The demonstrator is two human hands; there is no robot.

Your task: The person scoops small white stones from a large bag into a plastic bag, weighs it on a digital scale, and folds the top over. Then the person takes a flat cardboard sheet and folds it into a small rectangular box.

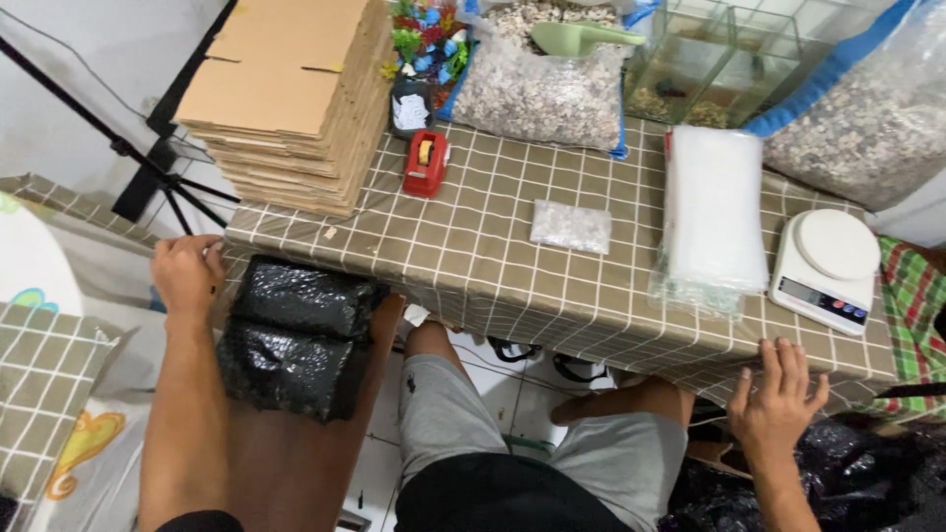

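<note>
- I look down from a head camera at a bench (493, 256) covered in an olive checked cloth; every place below is told from this bench.
- My left hand (187, 274) rests at the bench's left corner, fingers curled loosely on the edge, gripping nothing that I can see.
- Just below that corner, beside my left forearm, a black parcel (296, 335) in shiny wrap lies on a brown surface lower than the bench, touching the bench's front edge.
- My right hand (778, 394) lies flat and open on the bench's front edge near the right end, fingers spread, empty.
- On the bench's right end, just beyond my right hand, stands a white scale (828, 268) with a round plate.
- Left of the scale lies a stack of clear bags (711, 217), reaching almost to the front edge.
- At mid-bench lies a small bag of pebbles (571, 226), apart from the rest.
- On the far left of the bench stands a pile of flat cardboard (291, 99), with a red tape dispenser (426, 163) just beside it.
- At the back sit a large sack of gravel (542, 84) with a green scoop (581, 37) on top, and a glass tank (724, 59).
- Under the bench I see my knees in grey shorts (532, 443).
</note>
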